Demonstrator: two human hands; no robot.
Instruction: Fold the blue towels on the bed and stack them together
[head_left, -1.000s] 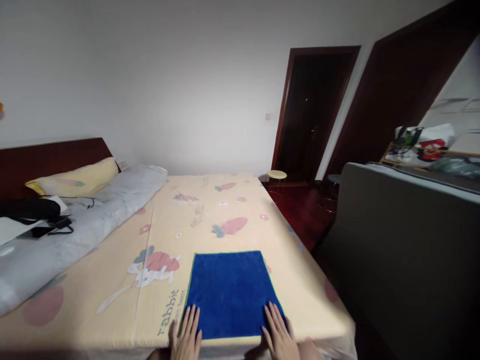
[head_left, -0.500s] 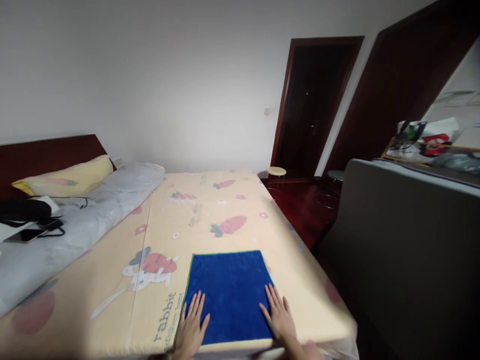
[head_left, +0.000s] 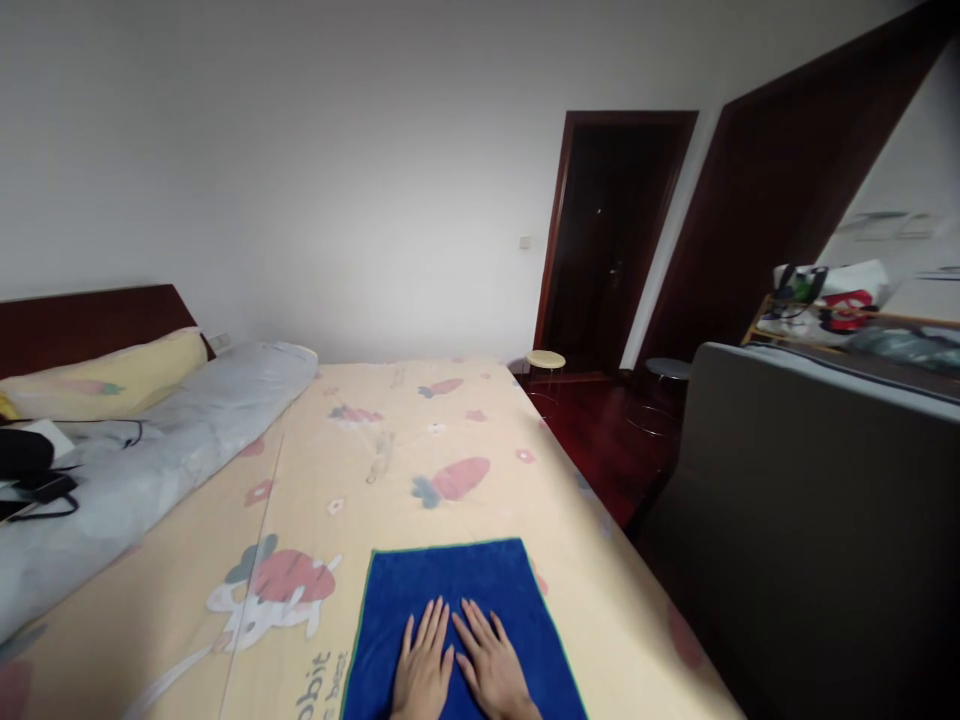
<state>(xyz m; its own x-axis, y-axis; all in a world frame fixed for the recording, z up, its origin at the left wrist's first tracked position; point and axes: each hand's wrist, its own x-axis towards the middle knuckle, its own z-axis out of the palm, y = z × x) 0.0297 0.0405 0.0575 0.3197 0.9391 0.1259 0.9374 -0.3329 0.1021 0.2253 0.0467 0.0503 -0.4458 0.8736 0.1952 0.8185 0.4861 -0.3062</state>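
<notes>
A blue towel [head_left: 450, 568] with a green edge lies spread flat on the bed [head_left: 390, 500], its near edge cut off by the bottom of the view. My left hand [head_left: 425, 660] rests palm down near the towel's middle, fingers stretched out. Close beside it, my right hand [head_left: 491, 662] also lies flat on the cloth, with its fingers slightly spread. The thumbs point toward each other with a small gap between them. Neither hand grips the fabric.
A rolled grey quilt [head_left: 187, 430] and a yellow pillow [head_left: 135, 375] lie along the bed's left side by the headboard [head_left: 90, 320]. Dark straps and devices sit on the quilt. Right of the bed stand a grey panel [head_left: 795, 520] and two stools, one cream-topped [head_left: 545, 359].
Both hands have moved inward from the towel's left and right edges to its middle. The camera view has tilted up a little, so the towel sits lower in view.
</notes>
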